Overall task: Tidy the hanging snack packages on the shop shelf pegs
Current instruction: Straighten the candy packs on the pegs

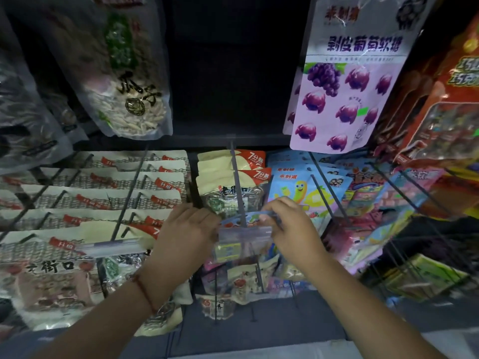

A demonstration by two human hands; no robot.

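Note:
A small snack package (243,221) with a blue top edge sits at the front end of a dark metal peg (237,177), just behind the clear price-tag holder (245,235). My left hand (186,234) grips its left edge. My right hand (290,224) pinches its top right corner between thumb and fingers. Behind it on the same peg hang cream and red packages (233,174). Much of the held package is hidden by the tag holder and my fingers.
Rows of cream and red packets (103,193) hang on pegs at left. Light blue packets (303,187) hang at right, colourful ones (375,200) beyond them. Above hang a seed bag (124,73) and a purple grape-candy bag (344,86). Bare pegs (414,193) jut out at right.

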